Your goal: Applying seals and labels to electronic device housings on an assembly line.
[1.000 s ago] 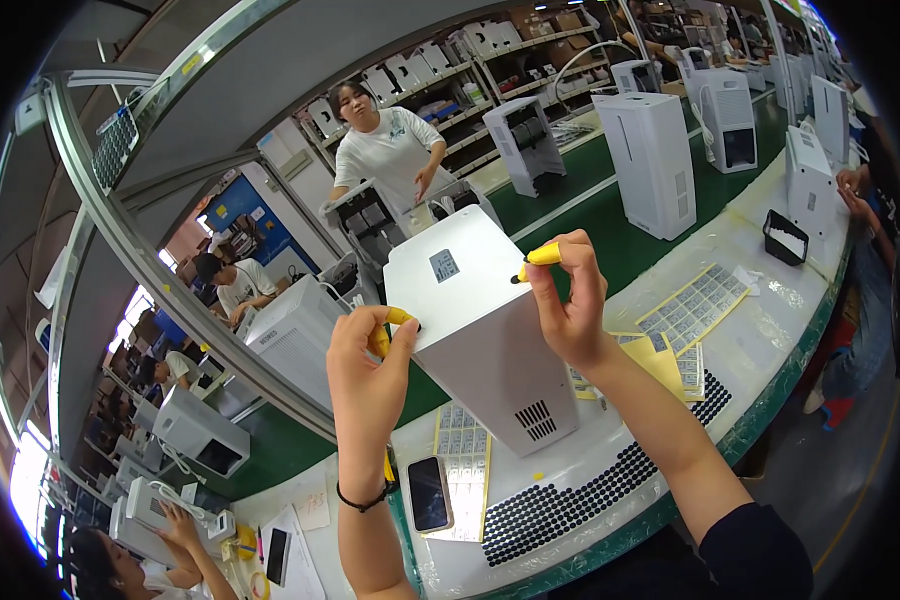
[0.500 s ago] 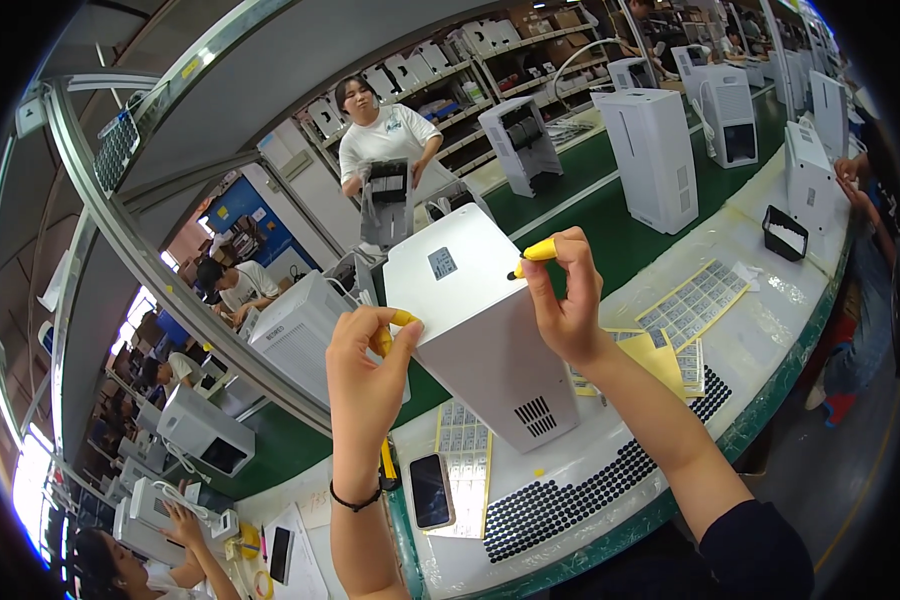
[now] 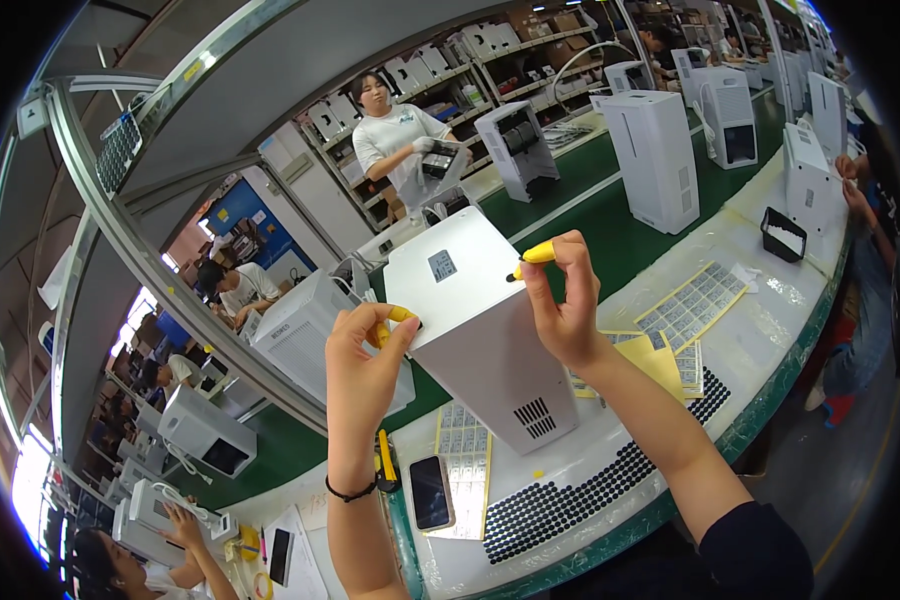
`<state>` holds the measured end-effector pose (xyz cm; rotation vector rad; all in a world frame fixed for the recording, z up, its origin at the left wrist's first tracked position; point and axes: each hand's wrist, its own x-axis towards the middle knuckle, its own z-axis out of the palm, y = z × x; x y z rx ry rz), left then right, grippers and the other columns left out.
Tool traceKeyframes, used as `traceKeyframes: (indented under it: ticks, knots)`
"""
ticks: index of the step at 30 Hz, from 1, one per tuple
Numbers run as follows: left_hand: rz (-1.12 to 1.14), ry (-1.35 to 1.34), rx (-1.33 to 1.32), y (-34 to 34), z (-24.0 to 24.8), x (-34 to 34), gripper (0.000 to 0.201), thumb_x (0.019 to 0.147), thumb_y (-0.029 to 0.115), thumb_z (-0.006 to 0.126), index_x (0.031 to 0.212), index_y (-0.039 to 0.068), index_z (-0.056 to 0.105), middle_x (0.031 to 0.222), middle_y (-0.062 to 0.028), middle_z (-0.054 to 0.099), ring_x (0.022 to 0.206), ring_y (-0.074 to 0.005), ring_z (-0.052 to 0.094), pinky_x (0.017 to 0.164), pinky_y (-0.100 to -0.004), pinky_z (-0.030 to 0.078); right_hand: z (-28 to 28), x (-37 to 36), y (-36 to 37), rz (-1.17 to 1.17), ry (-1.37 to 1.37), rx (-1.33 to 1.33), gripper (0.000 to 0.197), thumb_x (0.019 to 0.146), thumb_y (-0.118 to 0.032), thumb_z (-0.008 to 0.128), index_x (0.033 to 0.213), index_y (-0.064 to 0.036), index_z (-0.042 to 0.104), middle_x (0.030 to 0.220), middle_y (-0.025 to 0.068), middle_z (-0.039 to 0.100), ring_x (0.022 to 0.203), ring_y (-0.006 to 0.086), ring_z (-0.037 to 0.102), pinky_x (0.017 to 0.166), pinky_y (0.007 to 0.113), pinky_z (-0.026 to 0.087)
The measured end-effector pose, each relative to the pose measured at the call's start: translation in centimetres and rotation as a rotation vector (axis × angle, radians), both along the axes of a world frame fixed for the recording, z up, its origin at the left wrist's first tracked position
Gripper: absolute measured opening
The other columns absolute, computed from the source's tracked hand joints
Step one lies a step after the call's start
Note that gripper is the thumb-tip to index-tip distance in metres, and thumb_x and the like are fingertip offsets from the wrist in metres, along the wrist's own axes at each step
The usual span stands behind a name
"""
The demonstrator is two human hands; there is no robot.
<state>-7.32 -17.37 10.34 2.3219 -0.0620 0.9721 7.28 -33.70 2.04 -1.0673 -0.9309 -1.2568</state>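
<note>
A white box-shaped appliance (image 3: 460, 300) stands in front of me, with a grey label (image 3: 442, 265) on its top and a slotted vent low on its side. At the top's near left corner, my left hand (image 3: 365, 350) is closed in a pinch; a small dark pad shows at its fingertips. My right hand (image 3: 567, 300) pinches at the near right corner, where a small black round pad (image 3: 511, 277) lies at the thumb tip. Another dark spot shows at the index tip. Yellow finger covers (image 3: 540, 252) sit on fingers of both hands.
Rows of black round pads (image 3: 570, 505) and label sheets (image 3: 692, 305) cover parts of the white worktop. A phone (image 3: 431, 492) and a yellow cutter (image 3: 386, 462) lie left. A black bin (image 3: 783, 234) stands right. Across the green conveyor (image 3: 560, 222) a person holds a bagged part.
My left fingertips have shifted slightly at the corner, and a dark pad now shows there. My right hand stays almost still. The person opposite has lifted and turned the bagged part.
</note>
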Motion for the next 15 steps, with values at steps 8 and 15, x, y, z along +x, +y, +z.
traceKeyframes:
  ticks: [8,15]
  knots:
    - [-0.004,0.006,0.043,-0.2,0.1,-0.4,0.015,0.081,0.012,0.072,0.084,-0.001,0.066,0.068,-0.0014,0.047,0.071,-0.0109,0.040,0.065,-0.0252,0.033,-0.1,0.0,0.1,-0.012,-0.007,0.009,0.014,0.090,-0.001,0.059,0.098,-0.0021,0.047,0.088,0.0093,0.052,0.076,0.0156,0.051,0.064,0.023,0.044]
    - [0.077,-0.180,0.604,-1.2,-0.5,-1.7,0.011,0.084,0.010,0.069,0.084,-0.001,0.065,0.061,-0.0036,0.046,0.068,-0.0151,0.039,0.066,-0.0281,0.032,-0.5,0.2,-0.1,-0.008,0.013,0.008,0.014,0.091,-0.001,0.059,0.099,-0.0020,0.047,0.089,0.0095,0.051,0.077,0.0156,0.049,0.066,0.024,0.044]
